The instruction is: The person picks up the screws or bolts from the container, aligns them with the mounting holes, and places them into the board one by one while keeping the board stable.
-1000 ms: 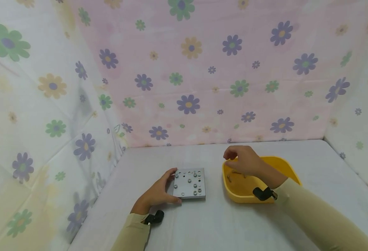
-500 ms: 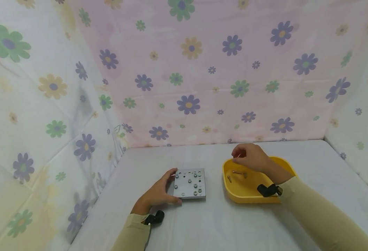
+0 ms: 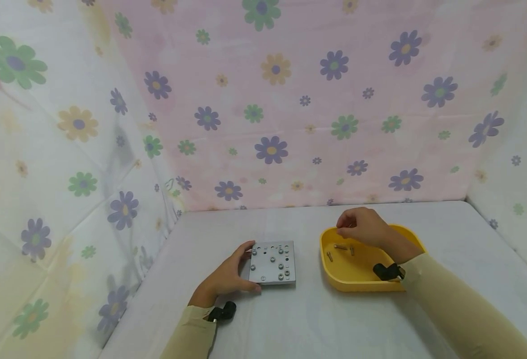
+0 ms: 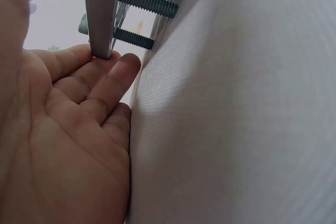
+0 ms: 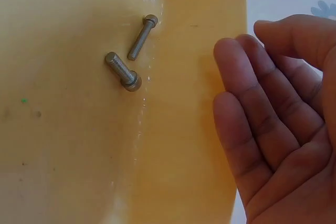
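In the head view a square metal plate (image 3: 265, 267) carries several socket-head screws (image 3: 272, 259) and some bare holes. My left hand (image 3: 225, 276) grips its left side, thumb at the near edge and forefinger at the far corner. In the left wrist view threaded shanks (image 4: 149, 2) stick out beneath the plate (image 4: 102, 14), between it and the cloth. My right hand (image 3: 364, 227) is over the far left part of the yellow tray (image 3: 358, 286), fingers bent and thumb near the fingertips. I cannot tell whether it pinches anything. Three loose screws (image 5: 142, 38) lie in the tray.
A white cloth (image 3: 290, 324) covers the table. Flower-patterned curtains (image 3: 290, 99) hang behind it and on both sides. Each wrist wears a small black camera (image 3: 222, 311) at the sleeve's end.
My right hand has moved to the right above the tray, uncovering the loose screws more fully, and has dipped slightly since half a second ago. My left hand and the plate stay put.
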`<state>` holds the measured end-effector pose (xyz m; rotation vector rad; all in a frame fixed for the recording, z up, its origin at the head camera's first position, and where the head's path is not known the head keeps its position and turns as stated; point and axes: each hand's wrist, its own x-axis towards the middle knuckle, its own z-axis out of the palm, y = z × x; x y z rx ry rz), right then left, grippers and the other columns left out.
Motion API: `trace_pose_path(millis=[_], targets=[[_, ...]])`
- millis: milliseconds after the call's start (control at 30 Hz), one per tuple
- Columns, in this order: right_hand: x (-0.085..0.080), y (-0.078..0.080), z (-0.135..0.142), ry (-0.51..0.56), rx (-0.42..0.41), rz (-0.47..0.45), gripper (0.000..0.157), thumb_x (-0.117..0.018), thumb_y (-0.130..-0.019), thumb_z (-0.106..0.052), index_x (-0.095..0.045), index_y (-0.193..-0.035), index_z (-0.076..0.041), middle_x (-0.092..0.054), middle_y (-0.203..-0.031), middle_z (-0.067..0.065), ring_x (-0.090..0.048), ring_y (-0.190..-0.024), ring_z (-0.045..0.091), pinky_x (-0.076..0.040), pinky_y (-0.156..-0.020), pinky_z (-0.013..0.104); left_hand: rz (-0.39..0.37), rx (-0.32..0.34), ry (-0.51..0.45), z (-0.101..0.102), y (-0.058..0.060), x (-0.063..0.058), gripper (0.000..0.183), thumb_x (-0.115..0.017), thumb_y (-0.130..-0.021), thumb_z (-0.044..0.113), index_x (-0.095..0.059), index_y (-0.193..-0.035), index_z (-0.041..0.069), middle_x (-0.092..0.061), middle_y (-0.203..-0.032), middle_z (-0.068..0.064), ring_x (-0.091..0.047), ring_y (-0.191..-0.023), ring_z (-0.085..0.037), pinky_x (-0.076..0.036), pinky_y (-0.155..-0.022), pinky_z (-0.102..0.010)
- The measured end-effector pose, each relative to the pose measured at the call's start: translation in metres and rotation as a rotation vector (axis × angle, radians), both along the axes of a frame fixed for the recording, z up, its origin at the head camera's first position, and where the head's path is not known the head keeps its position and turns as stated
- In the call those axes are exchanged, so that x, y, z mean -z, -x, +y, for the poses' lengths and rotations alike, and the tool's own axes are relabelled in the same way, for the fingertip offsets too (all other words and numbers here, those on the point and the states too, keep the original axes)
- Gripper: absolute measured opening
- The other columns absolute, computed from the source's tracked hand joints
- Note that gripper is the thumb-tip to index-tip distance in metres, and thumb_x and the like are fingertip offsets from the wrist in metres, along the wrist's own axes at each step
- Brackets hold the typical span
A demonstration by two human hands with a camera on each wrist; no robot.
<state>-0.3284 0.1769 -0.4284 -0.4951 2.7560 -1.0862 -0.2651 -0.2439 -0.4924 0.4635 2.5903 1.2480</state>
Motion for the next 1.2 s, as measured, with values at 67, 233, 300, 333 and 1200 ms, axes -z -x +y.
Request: trace_pose_path(millis=[67, 233, 300, 333, 1200], targets=[[0.001, 0.0, 0.001, -0.005, -0.002, -0.011, 0.012, -0.076, -0.095, -0.024, -0.075, -0.103, -0.016, -0.074, -0.092, -0.002, -0.069, -0.085, 0.018, -0.057, -0.077, 0.031, 0.003, -0.001, -0.006, 0.0, 0.0, 0.001, 0.129, -0.1, -0.06, 0.042, -0.025, -0.164, 0.025, -0.045, -0.16, 0.002, -0.038, -0.15, -0.025, -0.017, -0.127, -0.059], [0.004, 0.0, 0.004, -0.023, 0.007, -0.055, 0.014, -0.075, -0.095, -0.026, -0.078, -0.105, -0.016, -0.077, -0.093, -0.002, -0.07, -0.087, 0.017, -0.058, -0.08, 0.032, 0.015, 0.001, -0.006, -0.001, 0.002, 0.004, 0.129, -0.1, -0.06, 0.043, -0.025, -0.164, 0.024, -0.045, -0.159, 0.002, -0.039, -0.15, -0.025, -0.017, -0.126, -0.06], [0.005, -0.001, 0.004, -0.03, 0.009, -0.075, 0.015, -0.075, -0.095, -0.025, -0.079, -0.107, -0.016, -0.078, -0.097, -0.002, -0.069, -0.088, 0.016, -0.059, -0.082, 0.033, 0.017, 0.001, -0.001, -0.001, 0.002, 0.005, 0.129, -0.1, -0.06, 0.044, -0.025, -0.164, 0.025, -0.045, -0.16, 0.002, -0.039, -0.151, -0.024, -0.017, -0.126, -0.059], [0.005, -0.001, 0.004, -0.034, 0.009, -0.082, 0.016, -0.075, -0.095, -0.025, -0.08, -0.107, -0.016, -0.078, -0.099, -0.002, -0.069, -0.088, 0.016, -0.059, -0.082, 0.033, 0.019, 0.0, -0.002, -0.001, 0.002, 0.005, 0.129, -0.1, -0.06, 0.043, -0.025, -0.164, 0.024, -0.045, -0.16, 0.002, -0.039, -0.15, -0.025, -0.017, -0.126, -0.059], [0.025, 0.001, 0.007, -0.166, -0.082, -0.167, 0.013, -0.081, -0.09, -0.021, -0.081, -0.102, -0.017, -0.073, -0.089, -0.002, -0.067, -0.071, 0.013, -0.057, -0.067, 0.028, 0.012, -0.02, 0.026, -0.001, 0.003, 0.005, 0.131, -0.1, -0.058, 0.046, -0.025, -0.164, 0.027, -0.043, -0.161, 0.003, -0.037, -0.152, -0.024, -0.017, -0.127, -0.058]])
